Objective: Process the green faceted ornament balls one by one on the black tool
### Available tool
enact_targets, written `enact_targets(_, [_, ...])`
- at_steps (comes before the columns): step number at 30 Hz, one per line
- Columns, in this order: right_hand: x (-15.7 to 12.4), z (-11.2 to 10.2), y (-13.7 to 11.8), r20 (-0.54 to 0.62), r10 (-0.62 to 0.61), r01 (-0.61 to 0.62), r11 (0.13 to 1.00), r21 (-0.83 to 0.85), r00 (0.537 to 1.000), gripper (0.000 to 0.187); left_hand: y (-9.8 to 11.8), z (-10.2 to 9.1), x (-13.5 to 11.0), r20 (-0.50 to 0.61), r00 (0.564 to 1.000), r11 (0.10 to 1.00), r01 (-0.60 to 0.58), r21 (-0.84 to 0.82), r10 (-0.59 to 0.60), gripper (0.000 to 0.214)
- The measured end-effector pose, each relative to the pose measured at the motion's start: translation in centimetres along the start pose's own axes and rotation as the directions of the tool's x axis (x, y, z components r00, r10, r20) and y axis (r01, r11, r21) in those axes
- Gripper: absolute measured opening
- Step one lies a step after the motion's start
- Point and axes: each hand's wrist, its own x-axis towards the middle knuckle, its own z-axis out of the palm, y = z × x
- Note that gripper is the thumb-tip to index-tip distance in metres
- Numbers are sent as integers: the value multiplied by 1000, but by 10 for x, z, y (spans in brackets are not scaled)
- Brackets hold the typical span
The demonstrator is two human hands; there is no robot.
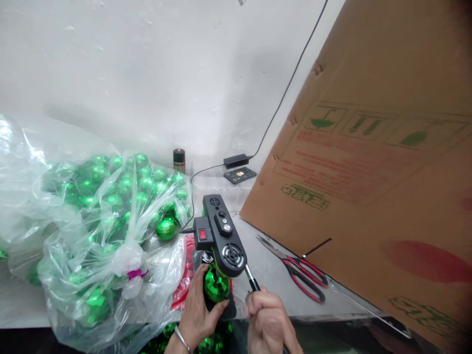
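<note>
A small black machine (221,236) with a red switch stands at the table's near edge. Under its head sits a shiny green faceted ball (216,286). My left hand (199,312), a bangle on its wrist, is closed round the ball and holds it against the machine's base. My right hand (267,322) is a fist gripping the black lever handle (251,280) that sticks out of the machine's right side.
A clear plastic bag (92,231) full of green balls lies at the left. Red-handled scissors (300,270) lie right of the machine. A large cardboard box (368,162) leans at the right. A small can (179,160), a power adapter (236,160) and a black card lie by the wall.
</note>
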Motion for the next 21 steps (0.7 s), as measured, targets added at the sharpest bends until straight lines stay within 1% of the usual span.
enact_targets(5, [-24,5,12,-86,21,-19,1000,22,996,45,0,0,1,9,1000,1000,-1,-12,1,82])
enact_targets(7, [-27,7,16,-85,-28,27,1000,-4,996,47,0,0,1,14,1000,1000,-12,-3,12,83])
enact_targets(10, [-21,9,16,-48,-106,101,991,-91,993,51,-1,-1,1,14,1000,1000,-23,12,22,82])
enact_targets(12, [-11,9,9,-26,-123,119,988,-100,992,54,-2,-1,2,11,1000,1000,-26,11,25,82])
enact_targets(13, [-4,10,4,-24,-109,106,990,-90,994,54,-1,-1,2,7,1000,1000,-26,8,26,83])
enact_targets(18, [45,17,-29,-33,72,-71,997,36,997,47,1,-2,6,-16,1000,1000,-21,22,21,82])
enact_targets(20, [63,21,-39,-17,106,-105,993,57,994,47,3,-2,5,-29,999,998,-42,36,43,82])
enact_targets(21, [69,23,-42,-13,112,-111,992,59,994,48,4,-2,3,-40,997,996,-71,45,73,82])
